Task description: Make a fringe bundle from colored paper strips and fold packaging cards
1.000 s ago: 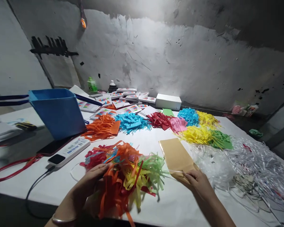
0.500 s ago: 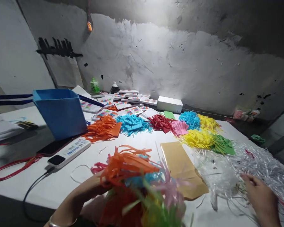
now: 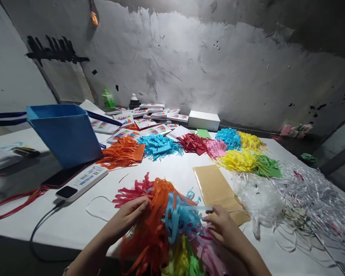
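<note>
At the table's front edge lies a bunch of fringed paper tassels point(image 3: 161, 214) in orange, red, blue, yellow, green and pink. My left hand point(image 3: 132, 212) is closed on the orange part from the left side, its fingertips partly sunk in the paper. On the other side, my right hand point(image 3: 220, 222) pinches a thin pale strip point(image 3: 199, 207) stretched across the blue fringe; a thin string trails from that hand to the right. Just beyond my right hand lies a flat brown paper envelope point(image 3: 218, 188).
Loose paper tassels point(image 3: 158, 146) line the middle of the table. A blue bin point(image 3: 64, 136) and a white power bank point(image 3: 83, 182) with a cable are on the left. Printed packets point(image 3: 153, 128) and a white box point(image 3: 204, 120) stand behind. Shiny silver strips point(image 3: 319, 203) spread at right.
My right hand has left the heap of silver strips and string and come to the tassel bunch with a thin strip. My left hand stays on the bunch, which has turned.
</note>
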A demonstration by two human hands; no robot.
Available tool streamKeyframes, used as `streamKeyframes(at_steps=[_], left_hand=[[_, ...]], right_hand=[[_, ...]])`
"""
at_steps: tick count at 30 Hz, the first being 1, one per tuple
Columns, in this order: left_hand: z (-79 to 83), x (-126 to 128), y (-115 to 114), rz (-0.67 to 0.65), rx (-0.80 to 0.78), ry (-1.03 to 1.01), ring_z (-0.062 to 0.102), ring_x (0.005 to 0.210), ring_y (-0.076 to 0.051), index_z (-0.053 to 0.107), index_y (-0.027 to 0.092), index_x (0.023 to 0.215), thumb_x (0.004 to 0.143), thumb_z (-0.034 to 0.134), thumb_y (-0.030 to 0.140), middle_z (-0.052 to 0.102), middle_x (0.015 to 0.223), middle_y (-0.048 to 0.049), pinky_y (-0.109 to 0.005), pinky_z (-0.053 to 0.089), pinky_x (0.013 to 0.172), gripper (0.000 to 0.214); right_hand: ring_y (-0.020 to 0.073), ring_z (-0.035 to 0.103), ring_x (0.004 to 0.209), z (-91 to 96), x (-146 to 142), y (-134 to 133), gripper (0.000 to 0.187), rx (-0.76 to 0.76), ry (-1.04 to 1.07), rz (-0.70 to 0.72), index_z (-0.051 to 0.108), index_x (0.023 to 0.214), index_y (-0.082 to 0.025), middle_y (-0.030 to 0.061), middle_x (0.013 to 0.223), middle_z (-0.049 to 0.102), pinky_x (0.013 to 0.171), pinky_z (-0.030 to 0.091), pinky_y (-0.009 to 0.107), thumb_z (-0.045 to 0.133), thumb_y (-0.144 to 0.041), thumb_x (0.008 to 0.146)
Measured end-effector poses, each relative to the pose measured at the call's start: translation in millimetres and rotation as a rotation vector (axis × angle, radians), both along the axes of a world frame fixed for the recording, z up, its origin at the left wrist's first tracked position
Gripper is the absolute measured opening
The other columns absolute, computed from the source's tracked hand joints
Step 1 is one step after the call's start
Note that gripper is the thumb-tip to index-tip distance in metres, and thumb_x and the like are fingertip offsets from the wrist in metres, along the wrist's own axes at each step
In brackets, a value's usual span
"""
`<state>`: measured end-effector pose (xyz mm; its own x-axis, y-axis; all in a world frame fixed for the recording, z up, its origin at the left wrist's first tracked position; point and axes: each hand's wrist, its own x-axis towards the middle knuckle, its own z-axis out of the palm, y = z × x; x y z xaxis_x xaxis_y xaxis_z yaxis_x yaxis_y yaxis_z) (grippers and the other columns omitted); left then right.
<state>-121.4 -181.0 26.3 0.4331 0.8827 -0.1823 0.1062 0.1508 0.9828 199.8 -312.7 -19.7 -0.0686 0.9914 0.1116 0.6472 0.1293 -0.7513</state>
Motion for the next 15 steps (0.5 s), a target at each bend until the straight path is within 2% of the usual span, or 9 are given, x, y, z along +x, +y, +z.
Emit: streamKeyframes(at_steps=[2, 4, 5, 8, 11, 12, 14, 15], left_hand=[[-2.3, -0.3, -2.1, -0.015, 0.105, 0.045, 0.046, 0.064, -0.018, 0.068, 0.02, 0.066, 0.073, 0.076, 0.058, 0.056, 0.066, -0.0001, -0.023, 0.041, 0.058, 0.04], [-1.6, -1.3, -3.5, 0.007, 0.176, 0.06, 0.046, 0.066, -0.019, 0.068, 0.02, 0.069, 0.075, 0.073, 0.062, 0.055, 0.068, -0.0001, -0.024, 0.041, 0.059, 0.042], [0.2, -2.2, -4.1, 0.027, 0.204, 0.064, 0.047, 0.068, -0.02, 0.067, 0.021, 0.069, 0.076, 0.071, 0.064, 0.056, 0.069, -0.0004, -0.024, 0.043, 0.061, 0.044], [10.7, -6.2, -6.8, 0.084, 0.271, 0.081, 0.055, 0.08, -0.024, 0.067, 0.022, 0.067, 0.077, 0.068, 0.067, 0.062, 0.074, -0.0024, -0.026, 0.048, 0.073, 0.046], [23.8, -9.5, -12.9, 0.033, 0.303, 0.053, 0.058, 0.091, -0.026, 0.07, 0.021, 0.074, 0.081, 0.064, 0.068, 0.066, 0.084, -0.0034, -0.029, 0.049, 0.086, 0.047], [27.5, -9.5, -15.7, -0.007, 0.297, 0.027, 0.058, 0.088, -0.024, 0.07, 0.021, 0.077, 0.083, 0.062, 0.068, 0.066, 0.084, -0.003, -0.029, 0.049, 0.084, 0.048], [33.4, -6.9, -22.2, -0.084, 0.241, -0.03, 0.051, 0.068, -0.017, 0.068, 0.02, 0.081, 0.085, 0.058, 0.069, 0.059, 0.074, -0.0002, -0.024, 0.048, 0.066, 0.05], [35.9, -4.2, -25.4, -0.115, 0.208, -0.049, 0.044, 0.06, -0.014, 0.067, 0.02, 0.081, 0.086, 0.058, 0.069, 0.053, 0.067, 0.0017, -0.022, 0.043, 0.056, 0.051]], right_hand=[[0.0248, 0.06, 0.1, 1.2, -6.9, 6.4, 0.011, -0.021, 0.092, 0.051, 0.073, 0.08, -0.023, 0.0086, 0.102, 0.067, 0.091, 0.043, 0.039, 0.062, -0.026, 0.082], [0.0177, 0.059, 0.077, 5.3, -5.1, 4.9, 0.026, -0.048, 0.217, 0.07, 0.066, 0.074, -0.021, 0.003, 0.078, 0.063, 0.074, 0.045, 0.03, 0.058, -0.038, 0.091], [0.0144, 0.054, 0.066, 8.5, -1.6, 1.0, 0.033, -0.053, 0.281, 0.056, 0.062, 0.074, -0.021, -0.0005, 0.068, 0.056, 0.065, 0.042, 0.027, 0.052, -0.044, 0.095], [0.0096, 0.032, 0.051, 21.0, 13.0, -20.2, 0.042, -0.033, 0.471, -0.058, 0.052, 0.08, -0.021, -0.0079, 0.058, 0.033, 0.05, 0.028, 0.022, 0.039, -0.056, 0.1], [0.0078, 0.024, 0.052, 33.7, 24.5, -45.5, 0.041, -0.002, 0.608, -0.214, 0.057, 0.08, -0.019, -0.0088, 0.057, 0.028, 0.049, 0.018, 0.023, 0.056, -0.057, 0.094], [0.0074, 0.024, 0.052, 37.6, 26.3, -52.8, 0.04, 0.024, 0.624, -0.274, 0.06, 0.078, -0.017, -0.0082, 0.057, 0.029, 0.049, 0.018, 0.023, 0.063, -0.055, 0.091], [0.0078, 0.026, 0.053, 45.1, 27.1, -63.8, 0.039, 0.093, 0.641, -0.39, 0.064, 0.075, -0.018, -0.0067, 0.057, 0.032, 0.05, 0.02, 0.023, 0.069, -0.055, 0.086], [0.0085, 0.028, 0.053, 48.6, 26.7, -67.5, 0.039, 0.122, 0.637, -0.432, 0.066, 0.074, -0.018, -0.0058, 0.057, 0.034, 0.05, 0.022, 0.023, 0.07, -0.056, 0.084]])
